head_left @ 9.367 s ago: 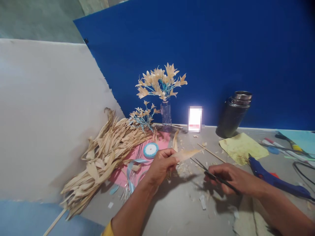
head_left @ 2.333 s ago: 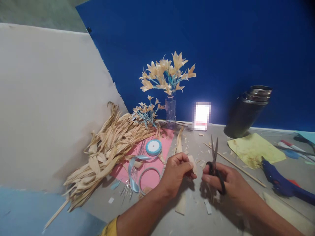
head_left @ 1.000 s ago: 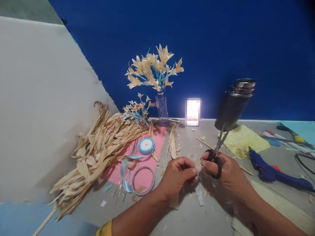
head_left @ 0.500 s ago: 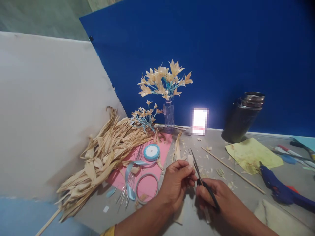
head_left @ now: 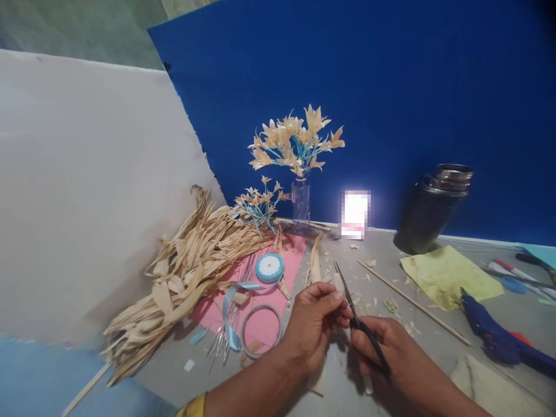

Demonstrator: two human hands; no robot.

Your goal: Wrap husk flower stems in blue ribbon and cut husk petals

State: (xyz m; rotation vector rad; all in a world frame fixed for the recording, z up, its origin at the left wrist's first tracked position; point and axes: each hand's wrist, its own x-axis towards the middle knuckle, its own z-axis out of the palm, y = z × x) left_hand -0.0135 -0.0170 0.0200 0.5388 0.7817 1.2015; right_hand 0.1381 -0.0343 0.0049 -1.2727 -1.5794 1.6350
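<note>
My left hand [head_left: 313,321] is closed in a pinch on a small pale husk piece [head_left: 337,282] just above the grey table [head_left: 382,278]. Right beside it, my right hand [head_left: 384,353] grips black scissors [head_left: 356,315]. Their blades point up and away and lie against the husk piece. A pile of dried corn husks [head_left: 191,272] lies to the left. Behind stands a small glass bottle [head_left: 300,200] holding husk flowers [head_left: 295,139] on blue stems. A second flower sprig [head_left: 258,202] lies beside it.
A pink sheet [head_left: 264,278] carries a blue ribbon spool [head_left: 269,267], loose ribbon [head_left: 232,301] and a tape ring [head_left: 260,324]. To the right are a wooden skewer [head_left: 412,301], yellow paper [head_left: 449,275], a dark metal flask [head_left: 430,205], a blue glue gun [head_left: 499,339] and pens [head_left: 516,272]. Husk scraps litter the table.
Over the last second my right hand swung the scissors down from pointing toward the flask to the husk piece in my left hand. Earlier, the husk strip in my left hand was longer.
</note>
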